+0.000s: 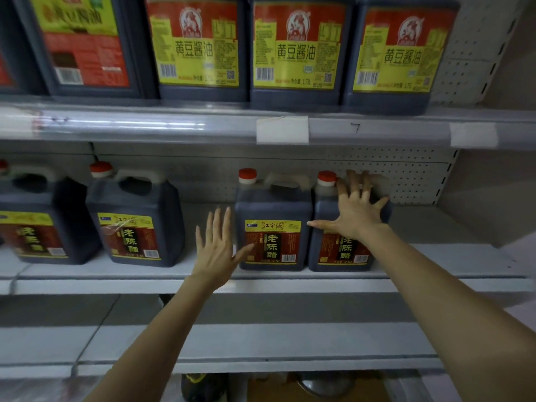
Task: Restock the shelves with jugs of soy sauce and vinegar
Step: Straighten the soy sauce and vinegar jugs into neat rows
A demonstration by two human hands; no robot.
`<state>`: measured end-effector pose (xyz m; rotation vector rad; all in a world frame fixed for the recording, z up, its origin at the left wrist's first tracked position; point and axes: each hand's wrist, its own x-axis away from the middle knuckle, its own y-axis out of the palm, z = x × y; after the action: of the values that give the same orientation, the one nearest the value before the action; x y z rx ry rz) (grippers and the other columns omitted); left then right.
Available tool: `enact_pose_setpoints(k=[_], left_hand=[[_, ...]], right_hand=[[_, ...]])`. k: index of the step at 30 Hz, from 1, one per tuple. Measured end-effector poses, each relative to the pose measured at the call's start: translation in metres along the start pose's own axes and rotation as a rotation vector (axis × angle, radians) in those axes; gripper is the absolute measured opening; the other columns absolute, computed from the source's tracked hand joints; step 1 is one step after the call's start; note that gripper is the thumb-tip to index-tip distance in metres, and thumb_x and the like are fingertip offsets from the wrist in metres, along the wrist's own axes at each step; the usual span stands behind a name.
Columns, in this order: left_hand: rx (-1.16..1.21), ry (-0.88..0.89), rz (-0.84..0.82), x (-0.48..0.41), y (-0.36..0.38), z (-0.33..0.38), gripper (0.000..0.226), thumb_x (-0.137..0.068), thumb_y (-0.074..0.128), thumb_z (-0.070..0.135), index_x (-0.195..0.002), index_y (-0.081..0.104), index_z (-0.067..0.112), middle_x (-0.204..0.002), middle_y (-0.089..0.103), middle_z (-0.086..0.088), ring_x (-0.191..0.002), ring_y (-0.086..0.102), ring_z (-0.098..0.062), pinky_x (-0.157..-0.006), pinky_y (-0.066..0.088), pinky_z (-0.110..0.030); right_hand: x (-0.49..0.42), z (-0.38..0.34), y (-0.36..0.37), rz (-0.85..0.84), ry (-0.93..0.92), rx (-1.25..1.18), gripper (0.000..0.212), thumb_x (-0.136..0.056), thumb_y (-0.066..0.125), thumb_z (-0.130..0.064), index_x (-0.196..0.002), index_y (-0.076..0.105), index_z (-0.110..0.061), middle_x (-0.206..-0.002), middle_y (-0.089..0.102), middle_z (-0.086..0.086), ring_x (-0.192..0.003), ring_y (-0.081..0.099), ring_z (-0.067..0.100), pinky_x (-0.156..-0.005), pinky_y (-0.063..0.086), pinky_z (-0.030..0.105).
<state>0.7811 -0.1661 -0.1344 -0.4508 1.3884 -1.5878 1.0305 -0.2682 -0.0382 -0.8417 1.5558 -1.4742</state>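
On my feed the vinegar jugs (272, 207) read as dark, smooth plastic with a dull sheen, and the soy jugs (293, 95) above look much the same. Their caps (247, 173) are smooth red plastic. The labels (272, 242) look like glossy printed film, and one to the left catches glare. The shelf (203, 282) is pale painted metal, matt. The edge strip (130, 124) on the shelf above is clear, glossy plastic with bright streaks. The tags (282, 130) tucked in it are matt white paper. The back panel (406, 175) is perforated painted metal, also matt.
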Motion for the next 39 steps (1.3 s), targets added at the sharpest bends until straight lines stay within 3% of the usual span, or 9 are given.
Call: enact_pose_setpoints(k=[3, 8, 10, 12, 15, 19, 24, 29, 39], left_hand=[[-0.168, 0.027, -0.012, 0.014, -0.022, -0.013, 0.100, -0.050, -0.035, 0.084, -0.131, -0.038, 0.025, -0.143, -0.040, 0.000, -0.136, -0.033, -0.020, -0.110, -0.020, -0.045], [-0.219, -0.044, -0.017, 0.037, -0.052, -0.026, 0.105, -0.046, -0.037, 0.084, -0.132, -0.037, 0.024, -0.144, -0.036, 0.000, -0.135, -0.032, -0.019, -0.108, -0.020, -0.046], [-0.199, -0.069, -0.027, 0.044, -0.063, -0.027, 0.109, -0.043, -0.036, 0.086, -0.132, -0.035, 0.024, -0.143, -0.036, 0.002, -0.135, -0.031, -0.018, -0.107, -0.019, -0.045], [-0.192, -0.089, -0.038, 0.048, -0.074, -0.028, 0.106, -0.049, -0.030, 0.087, -0.133, -0.035, 0.023, -0.147, -0.033, 0.002, -0.138, -0.029, -0.018, -0.109, -0.016, -0.046], [-0.191, -0.132, -0.070, 0.047, -0.085, -0.032, 0.085, -0.086, 0.005, 0.074, -0.143, -0.029, 0.021, -0.157, -0.024, -0.002, -0.144, -0.024, -0.023, -0.113, -0.011, -0.051], [-0.176, -0.128, -0.097, 0.044, -0.092, -0.045, 0.081, -0.092, 0.015, 0.064, -0.149, -0.020, 0.019, -0.159, -0.019, -0.003, -0.145, -0.022, -0.022, -0.114, -0.010, -0.052], [-0.139, -0.105, -0.139, 0.035, -0.097, -0.080, 0.081, -0.094, 0.018, 0.063, -0.150, -0.018, 0.017, -0.159, -0.019, -0.004, -0.145, -0.021, -0.022, -0.114, -0.008, -0.053], [-0.206, -0.028, -0.145, 0.017, -0.116, -0.124, 0.080, -0.095, 0.017, 0.062, -0.151, -0.013, 0.014, -0.160, -0.015, -0.006, -0.146, -0.016, -0.025, -0.114, -0.010, -0.054], [-0.327, 0.220, -0.168, -0.020, -0.131, -0.171, 0.099, -0.087, 0.047, 0.064, -0.152, -0.009, 0.014, -0.161, -0.012, -0.006, -0.147, -0.010, -0.026, -0.114, -0.004, -0.056]], right_hand=[[0.010, 0.002, 0.000, 0.033, -0.028, 0.003, 0.116, -0.069, 0.030, -0.088, -0.151, -0.015, -0.019, -0.157, -0.025, 0.009, -0.145, -0.015, 0.037, -0.107, -0.002, 0.072], [0.031, -0.013, 0.016, 0.088, -0.069, 0.009, 0.117, -0.064, -0.002, -0.093, -0.152, -0.012, -0.016, -0.159, -0.016, 0.014, -0.146, -0.017, 0.033, -0.103, -0.018, 0.067], [0.038, -0.023, 0.024, 0.115, -0.109, -0.006, 0.114, -0.055, -0.015, -0.090, -0.147, -0.025, -0.023, -0.157, -0.022, 0.014, -0.142, -0.027, 0.031, -0.094, -0.030, 0.064], [0.044, -0.036, 0.030, 0.121, -0.141, -0.050, 0.103, -0.051, -0.018, -0.088, -0.134, -0.040, -0.030, -0.149, -0.034, 0.010, -0.134, -0.035, 0.027, -0.087, -0.036, 0.059], [0.044, -0.055, 0.034, 0.126, -0.162, -0.053, 0.099, -0.048, -0.024, -0.089, -0.126, -0.047, -0.032, -0.142, -0.040, 0.007, -0.131, -0.039, 0.027, -0.088, -0.035, 0.060], [0.039, -0.089, 0.026, 0.154, -0.182, -0.051, 0.100, -0.045, -0.026, -0.089, -0.123, -0.049, -0.031, -0.144, -0.038, 0.006, -0.137, -0.032, 0.028, -0.099, -0.023, 0.068], [0.035, -0.138, 0.021, 0.168, -0.187, -0.017, 0.112, -0.047, -0.015, -0.094, -0.135, -0.038, -0.029, -0.159, -0.020, 0.011, -0.145, -0.019, 0.032, -0.103, -0.016, 0.069], [0.029, -0.173, 0.003, 0.139, -0.074, -0.021, 0.114, -0.065, 0.019, -0.089, -0.152, -0.011, -0.023, -0.161, -0.009, 0.012, -0.147, -0.010, 0.033, -0.108, -0.011, 0.069], [0.021, -0.195, -0.008, 0.078, 0.101, 0.028, 0.121, -0.068, 0.043, -0.086, -0.152, -0.012, -0.019, -0.161, -0.001, 0.009, -0.146, -0.004, 0.036, -0.105, -0.005, 0.072]])
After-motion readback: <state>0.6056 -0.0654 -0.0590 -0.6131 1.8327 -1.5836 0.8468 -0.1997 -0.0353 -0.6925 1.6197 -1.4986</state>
